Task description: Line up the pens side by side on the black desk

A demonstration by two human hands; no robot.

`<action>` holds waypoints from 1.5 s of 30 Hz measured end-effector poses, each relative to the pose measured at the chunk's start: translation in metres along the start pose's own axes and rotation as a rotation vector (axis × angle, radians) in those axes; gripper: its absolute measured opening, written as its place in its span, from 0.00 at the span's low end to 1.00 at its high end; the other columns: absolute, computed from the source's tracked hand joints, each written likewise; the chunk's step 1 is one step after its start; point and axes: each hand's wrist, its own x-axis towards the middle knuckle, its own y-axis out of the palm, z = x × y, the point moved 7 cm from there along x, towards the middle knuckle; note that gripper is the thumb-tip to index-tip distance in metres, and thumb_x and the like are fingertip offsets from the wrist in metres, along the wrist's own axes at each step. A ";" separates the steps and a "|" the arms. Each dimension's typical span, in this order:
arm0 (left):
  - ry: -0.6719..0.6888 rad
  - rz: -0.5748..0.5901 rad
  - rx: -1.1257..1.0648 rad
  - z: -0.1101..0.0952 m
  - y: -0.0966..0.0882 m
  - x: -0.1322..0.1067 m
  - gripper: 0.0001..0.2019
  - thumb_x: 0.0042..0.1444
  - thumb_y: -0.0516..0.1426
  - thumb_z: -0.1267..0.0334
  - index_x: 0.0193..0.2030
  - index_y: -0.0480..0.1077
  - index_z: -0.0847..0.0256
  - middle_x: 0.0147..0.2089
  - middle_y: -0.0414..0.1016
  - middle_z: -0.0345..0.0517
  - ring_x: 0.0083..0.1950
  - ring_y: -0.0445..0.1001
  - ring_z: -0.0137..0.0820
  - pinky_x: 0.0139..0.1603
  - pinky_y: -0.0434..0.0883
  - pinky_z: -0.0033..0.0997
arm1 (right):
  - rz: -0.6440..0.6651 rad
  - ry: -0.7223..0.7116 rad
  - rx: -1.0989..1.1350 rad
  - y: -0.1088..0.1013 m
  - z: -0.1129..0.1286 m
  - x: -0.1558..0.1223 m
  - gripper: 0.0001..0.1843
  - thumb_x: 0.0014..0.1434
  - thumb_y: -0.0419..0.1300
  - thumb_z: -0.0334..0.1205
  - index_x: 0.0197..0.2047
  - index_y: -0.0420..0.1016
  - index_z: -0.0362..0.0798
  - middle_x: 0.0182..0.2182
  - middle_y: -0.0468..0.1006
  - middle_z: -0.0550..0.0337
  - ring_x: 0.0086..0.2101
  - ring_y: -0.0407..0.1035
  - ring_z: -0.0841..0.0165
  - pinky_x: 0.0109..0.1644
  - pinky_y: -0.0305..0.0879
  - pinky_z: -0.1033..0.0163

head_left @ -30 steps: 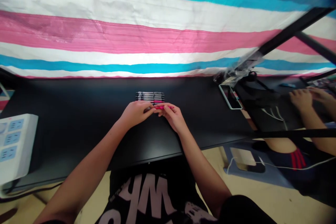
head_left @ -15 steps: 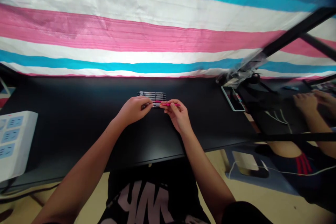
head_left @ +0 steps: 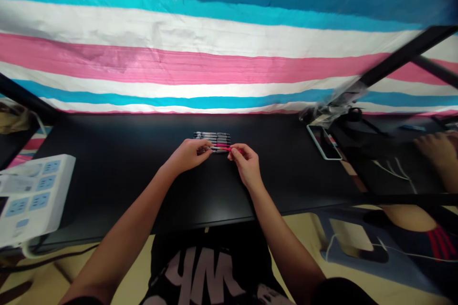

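Backdrop: striped sheet (head_left: 214, 69) in blue, white and pink, behind a black table (head_left: 222, 190).
Pens (head_left: 214, 137): in a row on the table, side by side, just beyond the hands.
Right hand (head_left: 247, 164): thumb and fingertips pinched on a pink pen part (head_left: 230, 149), at the row's near right.
Left hand (head_left: 190, 153): fingers drawn narrow at the row's near left; cannot tell what they grip.
Table's right: phone (head_left: 324, 142) near clear plastic (head_left: 331, 107).
Table's left: white power strip (head_left: 63, 186).
Far right: co-worker's hand (head_left: 437, 150).

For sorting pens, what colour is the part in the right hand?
The part is pink, clearest in the head view.
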 end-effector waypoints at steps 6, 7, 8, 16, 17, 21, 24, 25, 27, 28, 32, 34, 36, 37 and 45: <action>0.046 0.018 0.035 -0.007 0.008 0.000 0.08 0.63 0.60 0.66 0.44 0.81 0.61 0.34 0.82 0.44 0.30 0.75 0.28 0.34 0.70 0.26 | -0.059 -0.042 -0.101 -0.006 -0.001 -0.003 0.14 0.55 0.72 0.49 0.38 0.82 0.48 0.27 0.80 0.61 0.28 0.73 0.69 0.37 0.71 0.62; 0.049 0.005 0.035 -0.009 0.007 0.000 0.08 0.63 0.60 0.66 0.45 0.81 0.61 0.34 0.83 0.44 0.30 0.75 0.28 0.34 0.70 0.26 | -0.081 -0.040 -0.078 -0.008 -0.001 -0.005 0.13 0.55 0.72 0.49 0.38 0.82 0.48 0.26 0.79 0.62 0.28 0.72 0.69 0.37 0.71 0.63; 0.051 -0.009 0.032 -0.011 0.007 0.001 0.08 0.63 0.60 0.66 0.45 0.81 0.61 0.35 0.83 0.44 0.29 0.75 0.28 0.34 0.70 0.26 | -0.100 -0.033 -0.042 -0.009 -0.001 -0.008 0.13 0.55 0.72 0.48 0.37 0.82 0.48 0.26 0.79 0.62 0.28 0.72 0.70 0.36 0.70 0.63; -0.002 -0.088 -0.005 -0.034 0.006 -0.017 0.08 0.64 0.61 0.66 0.48 0.80 0.60 0.40 0.84 0.46 0.35 0.79 0.30 0.40 0.74 0.29 | -0.216 0.122 0.256 -0.012 -0.002 -0.050 0.11 0.54 0.72 0.45 0.37 0.81 0.48 0.25 0.75 0.63 0.28 0.69 0.71 0.34 0.67 0.64; -0.029 -0.103 -0.021 -0.035 0.006 -0.024 0.08 0.64 0.61 0.66 0.48 0.80 0.60 0.39 0.83 0.46 0.35 0.78 0.30 0.39 0.73 0.28 | -0.225 0.128 0.256 -0.013 -0.002 -0.054 0.11 0.54 0.72 0.46 0.37 0.81 0.48 0.25 0.75 0.63 0.28 0.69 0.71 0.34 0.67 0.64; -0.129 -0.102 -0.066 -0.039 0.013 -0.050 0.07 0.64 0.62 0.65 0.47 0.80 0.60 0.35 0.80 0.42 0.30 0.73 0.27 0.33 0.70 0.26 | -0.210 0.120 0.109 -0.020 -0.004 -0.066 0.11 0.57 0.69 0.47 0.38 0.80 0.49 0.25 0.75 0.63 0.28 0.70 0.70 0.36 0.68 0.63; -0.185 -0.077 -0.095 -0.040 0.023 -0.063 0.07 0.64 0.62 0.66 0.46 0.81 0.60 0.36 0.80 0.43 0.30 0.73 0.27 0.32 0.70 0.26 | -0.153 0.116 -0.067 -0.019 -0.004 -0.073 0.11 0.59 0.68 0.48 0.40 0.80 0.49 0.27 0.78 0.62 0.29 0.72 0.69 0.38 0.70 0.62; -0.196 -0.063 -0.105 -0.040 0.026 -0.065 0.07 0.64 0.62 0.66 0.46 0.81 0.60 0.37 0.81 0.43 0.30 0.73 0.27 0.32 0.70 0.26 | -0.138 0.118 -0.110 -0.018 -0.004 -0.075 0.12 0.59 0.68 0.48 0.40 0.81 0.49 0.27 0.78 0.61 0.29 0.73 0.69 0.39 0.70 0.62; -0.215 -0.053 -0.123 -0.039 0.031 -0.069 0.08 0.64 0.62 0.66 0.48 0.81 0.59 0.39 0.83 0.44 0.32 0.76 0.28 0.34 0.72 0.27 | -0.124 0.119 -0.164 -0.016 -0.002 -0.078 0.12 0.59 0.68 0.48 0.40 0.81 0.49 0.27 0.79 0.61 0.30 0.74 0.68 0.39 0.70 0.62; -0.227 -0.059 -0.128 -0.037 0.032 -0.071 0.09 0.64 0.62 0.66 0.48 0.81 0.60 0.40 0.83 0.45 0.33 0.77 0.29 0.35 0.73 0.27 | -0.126 0.117 -0.176 -0.016 -0.002 -0.079 0.11 0.59 0.67 0.48 0.40 0.81 0.49 0.28 0.79 0.60 0.30 0.74 0.67 0.39 0.71 0.62; -0.322 -0.091 -0.149 -0.024 0.028 -0.078 0.09 0.62 0.63 0.62 0.46 0.82 0.61 0.39 0.85 0.46 0.35 0.81 0.32 0.38 0.77 0.30 | -0.121 0.120 -0.151 -0.019 -0.002 -0.079 0.11 0.60 0.67 0.48 0.40 0.81 0.50 0.27 0.79 0.61 0.30 0.73 0.68 0.38 0.71 0.62; -0.355 -0.080 -0.184 -0.019 0.026 -0.081 0.10 0.62 0.63 0.60 0.47 0.82 0.60 0.38 0.85 0.45 0.34 0.81 0.32 0.39 0.78 0.30 | -0.090 0.134 -0.152 -0.018 -0.003 -0.079 0.11 0.60 0.67 0.48 0.39 0.81 0.50 0.26 0.79 0.61 0.29 0.73 0.68 0.38 0.71 0.62; -0.366 -0.063 -0.216 -0.016 0.026 -0.081 0.11 0.61 0.64 0.59 0.49 0.81 0.60 0.37 0.85 0.44 0.34 0.81 0.31 0.38 0.77 0.29 | -0.057 0.146 -0.181 -0.016 -0.002 -0.078 0.11 0.59 0.68 0.48 0.39 0.81 0.50 0.26 0.79 0.61 0.28 0.73 0.67 0.37 0.71 0.62; -0.366 -0.054 -0.226 -0.016 0.026 -0.081 0.11 0.61 0.64 0.59 0.48 0.81 0.60 0.37 0.84 0.44 0.34 0.81 0.31 0.38 0.77 0.29 | -0.046 0.148 -0.200 -0.015 -0.001 -0.078 0.11 0.58 0.68 0.48 0.38 0.81 0.50 0.26 0.79 0.61 0.28 0.73 0.67 0.36 0.71 0.61; -0.378 -0.085 -0.292 -0.010 0.028 -0.081 0.10 0.61 0.64 0.58 0.44 0.80 0.61 0.35 0.84 0.45 0.33 0.81 0.30 0.34 0.76 0.26 | -0.093 0.129 -0.185 -0.018 -0.001 -0.076 0.10 0.59 0.67 0.47 0.38 0.81 0.49 0.25 0.78 0.62 0.27 0.73 0.68 0.36 0.70 0.62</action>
